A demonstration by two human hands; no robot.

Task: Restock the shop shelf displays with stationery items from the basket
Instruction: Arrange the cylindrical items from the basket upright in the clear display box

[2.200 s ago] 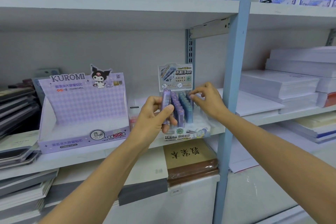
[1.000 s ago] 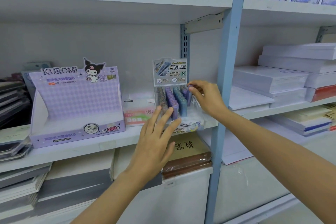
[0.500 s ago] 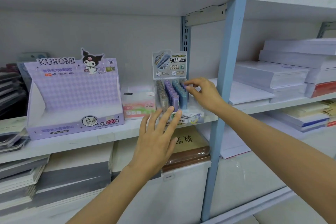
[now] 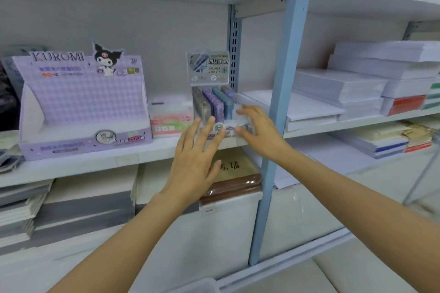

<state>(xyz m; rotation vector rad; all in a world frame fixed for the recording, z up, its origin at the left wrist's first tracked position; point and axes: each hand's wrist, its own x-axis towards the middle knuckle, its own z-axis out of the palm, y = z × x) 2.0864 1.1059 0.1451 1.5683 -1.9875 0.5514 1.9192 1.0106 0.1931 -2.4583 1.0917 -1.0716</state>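
Note:
A small clear display stand [image 4: 209, 71] with rows of purple, blue and grey lead refill tubes [image 4: 215, 101] sits on the white middle shelf [image 4: 119, 162]. My left hand [image 4: 196, 162] is spread flat, its straight fingertips touching the stand's front. My right hand [image 4: 258, 129] grips the stand's right front corner, fingers on top and thumb at the front lip. The basket cannot be made out with certainty.
A purple Kuromi display box [image 4: 81, 102] stands on the left, a pink and white box [image 4: 171, 116] next to the stand. A blue upright post [image 4: 278, 112] stands just right of my right hand. Paper reams [image 4: 345, 93] fill the right shelves; notebooks lie stacked below.
My left hand let go of a purple tube and now lies flat against the stand's front. My right hand dropped from the back row of tubes to the stand's right front corner.

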